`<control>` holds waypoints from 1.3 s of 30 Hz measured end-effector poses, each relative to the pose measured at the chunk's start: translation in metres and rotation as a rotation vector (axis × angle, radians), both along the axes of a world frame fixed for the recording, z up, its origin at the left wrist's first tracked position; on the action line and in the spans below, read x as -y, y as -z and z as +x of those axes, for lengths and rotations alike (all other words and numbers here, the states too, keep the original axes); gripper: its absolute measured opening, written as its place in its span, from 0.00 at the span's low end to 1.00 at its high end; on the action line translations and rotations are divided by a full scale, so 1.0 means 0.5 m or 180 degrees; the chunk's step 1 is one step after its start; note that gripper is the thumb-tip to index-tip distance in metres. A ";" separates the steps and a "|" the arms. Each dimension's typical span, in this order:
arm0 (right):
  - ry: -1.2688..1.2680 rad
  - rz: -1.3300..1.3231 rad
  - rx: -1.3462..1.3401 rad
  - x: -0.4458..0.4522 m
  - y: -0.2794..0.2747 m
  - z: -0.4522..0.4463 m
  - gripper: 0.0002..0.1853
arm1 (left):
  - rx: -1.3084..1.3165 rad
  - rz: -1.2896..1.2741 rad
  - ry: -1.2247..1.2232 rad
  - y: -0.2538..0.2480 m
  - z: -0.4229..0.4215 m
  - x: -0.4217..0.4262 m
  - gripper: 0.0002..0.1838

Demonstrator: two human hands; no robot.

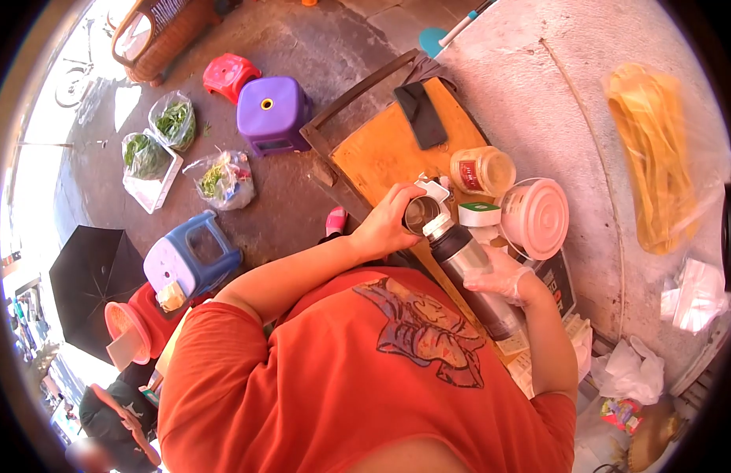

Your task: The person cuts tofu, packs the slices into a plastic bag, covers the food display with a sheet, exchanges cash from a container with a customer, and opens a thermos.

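My bare left hand [387,225] is wrapped round a metal cup [421,215], its opening facing up. In my right hand [496,277], which wears a clear plastic glove, is a steel and black thermos [462,258]. The thermos lies slanted, its white-topped mouth [438,227] right beside the cup; I cannot tell whether they touch. Just beyond are a jar with a red label [482,171], a green and white box [478,213] and a lidded pink bucket [534,218].
A black phone [421,116] lies on the orange wooden table [369,158]. On the floor at the left stand a purple stool [271,110], a blue stool [193,254] and bags of greens [174,122]. A yellow bag [649,158] is at the right; a person in a cap [113,418] is lower left.
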State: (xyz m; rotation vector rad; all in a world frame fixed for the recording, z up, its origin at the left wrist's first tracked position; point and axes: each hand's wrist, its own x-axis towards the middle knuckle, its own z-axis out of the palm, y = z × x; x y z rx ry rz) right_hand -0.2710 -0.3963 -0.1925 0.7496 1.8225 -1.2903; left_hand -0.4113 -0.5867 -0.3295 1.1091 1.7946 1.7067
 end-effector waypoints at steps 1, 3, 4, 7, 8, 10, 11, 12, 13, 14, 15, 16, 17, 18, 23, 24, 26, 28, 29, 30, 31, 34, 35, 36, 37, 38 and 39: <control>0.0045 -0.0030 0.0025 0.002 -0.003 -0.002 0.43 | -0.0021 0.0009 -0.0009 0.003 0.001 0.000 0.38; 0.0137 -0.0088 0.0073 0.008 -0.018 -0.009 0.43 | 0.0026 -0.0017 -0.0009 0.007 0.001 0.001 0.38; 0.0229 -0.0162 0.0130 0.011 -0.025 -0.013 0.43 | 0.0047 -0.0029 -0.0009 0.008 0.001 0.001 0.38; 0.0418 -0.0270 0.0262 0.014 -0.035 -0.020 0.43 | 0.0118 -0.0162 0.0014 0.010 0.001 0.003 0.38; 0.0424 -0.0227 0.0281 0.014 -0.035 -0.020 0.44 | 0.0148 -0.0200 0.0026 0.011 0.001 0.003 0.38; 0.0436 -0.0221 0.0290 0.011 -0.035 -0.019 0.44 | 0.0207 -0.0276 0.0053 0.014 0.001 0.002 0.38; 0.0445 -0.0261 0.0283 0.008 -0.033 -0.018 0.44 | 0.0217 -0.0288 0.0056 0.014 0.000 0.003 0.38; 0.0455 -0.0301 0.0275 0.007 -0.031 -0.017 0.44 | 0.0227 -0.0301 0.0061 0.014 0.000 0.003 0.38; 0.0432 -0.0266 0.0294 0.008 -0.033 -0.020 0.44 | 0.0236 -0.0314 0.0067 0.014 0.000 0.003 0.38; 0.0409 -0.0230 0.0314 0.009 -0.037 -0.023 0.44 | 0.0120 -0.0327 0.0036 0.016 0.000 0.002 0.38; 0.0386 -0.0193 0.0335 0.010 -0.039 -0.026 0.44 | 0.0004 -0.0339 0.0005 0.020 0.000 0.001 0.38; 0.0345 -0.0184 0.0327 0.009 -0.039 -0.026 0.44 | -0.0113 -0.0351 -0.0026 0.023 -0.001 0.000 0.38; 0.0304 -0.0175 0.0318 0.007 -0.037 -0.027 0.45 | -0.0206 -0.0361 -0.0065 0.024 -0.002 0.000 0.38; 0.0261 -0.0167 0.0308 0.006 -0.036 -0.027 0.45 | -0.0300 -0.0370 -0.0105 0.025 -0.003 0.000 0.38; 0.0152 -0.0024 0.0235 -0.002 -0.024 -0.018 0.47 | -0.0530 -0.0375 -0.0228 0.027 -0.011 -0.001 0.38; 0.0151 -0.0013 0.0243 -0.001 -0.027 -0.020 0.48 | -0.0534 -0.0400 -0.0231 0.027 -0.011 -0.001 0.38; 0.0282 -0.0142 0.0331 0.002 -0.035 -0.026 0.47 | -0.0532 -0.0441 -0.0224 0.027 -0.012 0.000 0.38; 0.0344 -0.0225 0.0362 0.003 -0.036 -0.028 0.47 | -0.0518 -0.0473 -0.0203 0.028 -0.011 0.001 0.38; 0.0340 -0.0244 0.0349 0.002 -0.035 -0.027 0.47 | -0.0519 -0.0490 -0.0193 0.029 -0.011 0.002 0.38; 0.0338 -0.0263 0.0336 0.001 -0.033 -0.026 0.47 | -0.0520 -0.0508 -0.0182 0.030 -0.011 0.003 0.38; 0.0348 -0.0258 0.0324 0.000 -0.031 -0.024 0.47 | -0.0522 -0.0525 -0.0172 0.031 -0.011 0.004 0.38; 0.0371 -0.0262 0.0296 -0.003 -0.026 -0.018 0.47 | -0.0472 -0.0664 -0.0178 0.031 -0.007 0.006 0.39; 0.0369 -0.0274 0.0288 -0.003 -0.026 -0.018 0.47 | -0.0469 -0.0730 -0.0175 0.030 -0.006 0.007 0.39; 0.0366 -0.0288 0.0279 -0.003 -0.025 -0.018 0.47 | -0.0467 -0.0797 -0.0173 0.028 -0.005 0.008 0.39; 0.0326 -0.0333 0.0275 -0.003 -0.024 -0.018 0.48 | -0.0466 -0.0864 -0.0172 0.027 -0.005 0.010 0.39; 0.0284 -0.0376 0.0270 -0.005 -0.024 -0.018 0.50 | -0.0440 -0.0883 -0.0149 0.029 -0.006 0.010 0.39; 0.0242 -0.0417 0.0265 -0.006 -0.023 -0.018 0.51 | -0.0414 -0.0901 -0.0127 0.031 -0.006 0.010 0.39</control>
